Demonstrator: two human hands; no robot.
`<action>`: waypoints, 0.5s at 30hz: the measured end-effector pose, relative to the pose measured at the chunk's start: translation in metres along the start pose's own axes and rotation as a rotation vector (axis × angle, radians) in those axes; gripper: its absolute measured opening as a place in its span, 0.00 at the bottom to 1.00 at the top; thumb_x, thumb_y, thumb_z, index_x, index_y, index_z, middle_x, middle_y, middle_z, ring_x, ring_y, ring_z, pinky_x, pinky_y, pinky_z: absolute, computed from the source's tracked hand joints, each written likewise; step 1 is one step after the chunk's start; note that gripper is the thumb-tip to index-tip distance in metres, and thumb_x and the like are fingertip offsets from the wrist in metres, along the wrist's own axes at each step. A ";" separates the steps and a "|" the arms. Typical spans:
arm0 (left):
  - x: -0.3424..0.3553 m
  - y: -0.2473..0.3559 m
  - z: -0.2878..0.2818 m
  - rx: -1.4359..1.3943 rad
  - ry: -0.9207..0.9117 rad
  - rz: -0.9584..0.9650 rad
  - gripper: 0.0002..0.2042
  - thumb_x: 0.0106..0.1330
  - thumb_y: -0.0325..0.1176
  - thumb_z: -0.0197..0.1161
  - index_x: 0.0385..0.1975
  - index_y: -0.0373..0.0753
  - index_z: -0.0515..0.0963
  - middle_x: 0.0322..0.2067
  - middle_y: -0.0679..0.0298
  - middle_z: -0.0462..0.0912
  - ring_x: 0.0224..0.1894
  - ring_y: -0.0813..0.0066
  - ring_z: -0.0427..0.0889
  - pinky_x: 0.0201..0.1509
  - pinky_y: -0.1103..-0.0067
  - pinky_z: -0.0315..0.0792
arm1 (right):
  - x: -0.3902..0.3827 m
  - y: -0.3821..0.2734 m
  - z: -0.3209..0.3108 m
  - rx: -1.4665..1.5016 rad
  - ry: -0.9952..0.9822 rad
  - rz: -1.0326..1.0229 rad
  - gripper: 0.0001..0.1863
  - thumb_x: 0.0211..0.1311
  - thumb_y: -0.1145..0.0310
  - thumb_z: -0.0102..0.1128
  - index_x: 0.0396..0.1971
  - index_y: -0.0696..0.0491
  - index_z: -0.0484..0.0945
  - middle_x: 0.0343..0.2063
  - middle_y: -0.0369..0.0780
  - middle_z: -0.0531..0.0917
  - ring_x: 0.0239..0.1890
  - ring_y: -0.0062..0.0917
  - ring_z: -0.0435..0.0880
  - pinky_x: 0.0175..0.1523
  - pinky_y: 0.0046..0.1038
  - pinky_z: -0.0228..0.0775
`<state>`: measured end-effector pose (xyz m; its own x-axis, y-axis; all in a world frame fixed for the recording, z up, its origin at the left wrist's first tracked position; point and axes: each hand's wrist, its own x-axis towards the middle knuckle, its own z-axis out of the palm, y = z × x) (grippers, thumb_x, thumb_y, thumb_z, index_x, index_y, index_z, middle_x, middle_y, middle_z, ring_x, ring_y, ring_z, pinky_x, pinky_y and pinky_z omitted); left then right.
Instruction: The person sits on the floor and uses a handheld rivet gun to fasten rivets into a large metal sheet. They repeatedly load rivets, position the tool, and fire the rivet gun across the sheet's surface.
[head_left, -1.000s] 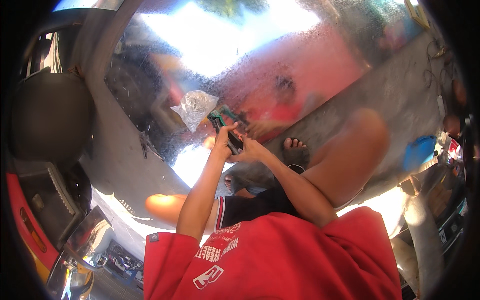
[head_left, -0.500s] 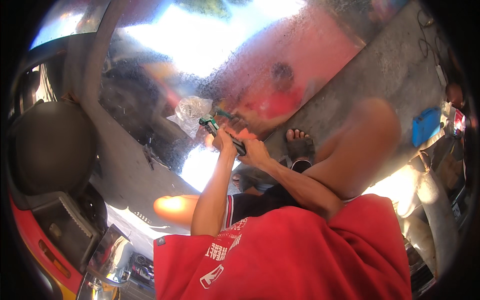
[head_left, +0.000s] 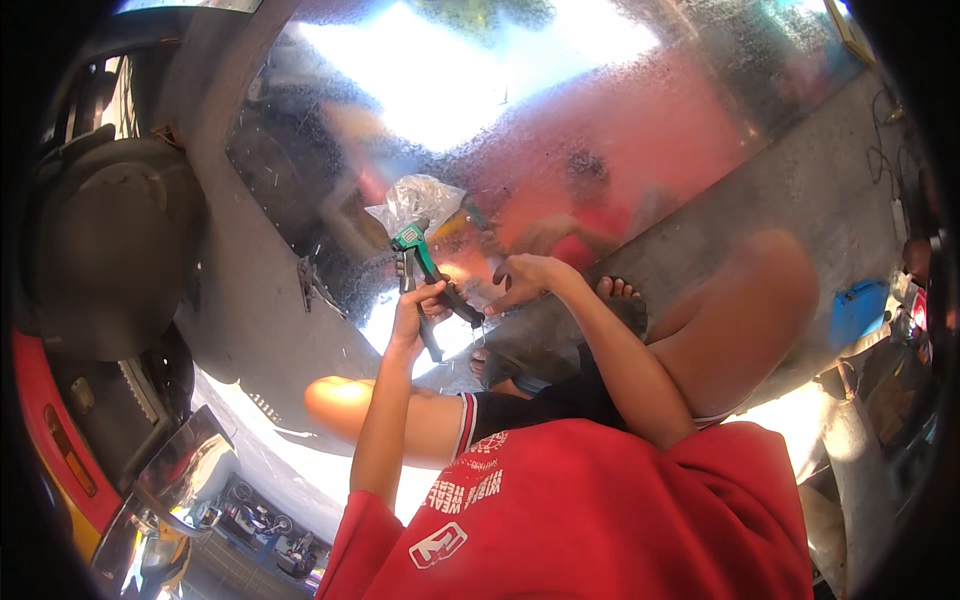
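**Green-and-black two-handled hand tool point(head_left: 427, 262) in L hand point(head_left: 416, 306), R hand point(head_left: 524, 280) loose alongside**

Clock centred on L hand, 12 = away from the wearer. L hand is wrapped round the tool approx. midway, thumb over one handle; exact finger wrap on the other too blurred to tell. Tool's head is at 12, handle ends at 4 & 6, handles apart, prob. b/c the grip isn't squeezing both. Mid-grip likely balances the weight w/ one hand & leaves the other free.

R hand, btwn 2 & 3, has fingers half-curled & parted, nothing visible in it; it's just beside the 4 o'clock handle end, touching or not can't tell.

At 12, just beyond the tool's head: crumpled clear plastic bag point(head_left: 420, 200), prob. put there for easy reach. It lies on a big, shiny, mirror-like metal sheet point(head_left: 660, 130), approx. 11 to 2, flat on grey floor point(head_left: 790, 175), which presumably supports it.

Further out: blue boxy item point(head_left: 858, 312) at 3, black rounded bulky object point(head_left: 110, 260) at 9, red curved panel point(head_left: 45, 410) at 8.
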<state>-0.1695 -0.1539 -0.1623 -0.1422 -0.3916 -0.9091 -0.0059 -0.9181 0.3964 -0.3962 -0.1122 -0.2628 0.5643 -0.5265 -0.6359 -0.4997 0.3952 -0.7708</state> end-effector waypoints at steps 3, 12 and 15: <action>-0.021 0.013 -0.022 -0.228 -0.046 0.128 0.14 0.65 0.39 0.60 0.42 0.34 0.74 0.36 0.50 0.82 0.42 0.56 0.82 0.52 0.69 0.73 | 0.029 -0.021 -0.036 -0.090 0.630 -0.007 0.24 0.51 0.52 0.69 0.43 0.55 0.83 0.35 0.47 0.86 0.39 0.41 0.86 0.46 0.38 0.76; -0.028 0.023 -0.051 -0.890 0.260 0.456 0.16 0.63 0.45 0.64 0.26 0.41 0.69 0.18 0.64 0.68 0.24 0.67 0.73 0.34 0.69 0.72 | 0.152 -0.085 -0.059 -0.565 0.622 -0.271 0.07 0.57 0.69 0.60 0.31 0.48 0.87 0.30 0.43 0.87 0.38 0.41 0.85 0.44 0.39 0.77; -0.042 0.043 -0.078 -0.963 0.331 0.511 0.16 0.62 0.45 0.64 0.25 0.42 0.67 0.18 0.64 0.69 0.23 0.68 0.72 0.34 0.72 0.71 | 0.174 -0.087 -0.049 -0.765 0.561 -0.239 0.08 0.54 0.66 0.64 0.33 0.49 0.87 0.29 0.43 0.86 0.33 0.38 0.85 0.40 0.37 0.77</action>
<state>-0.0862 -0.1813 -0.1171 0.3590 -0.5992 -0.7156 0.7605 -0.2567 0.5964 -0.2866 -0.2750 -0.3042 0.4109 -0.8890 -0.2023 -0.8156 -0.2593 -0.5172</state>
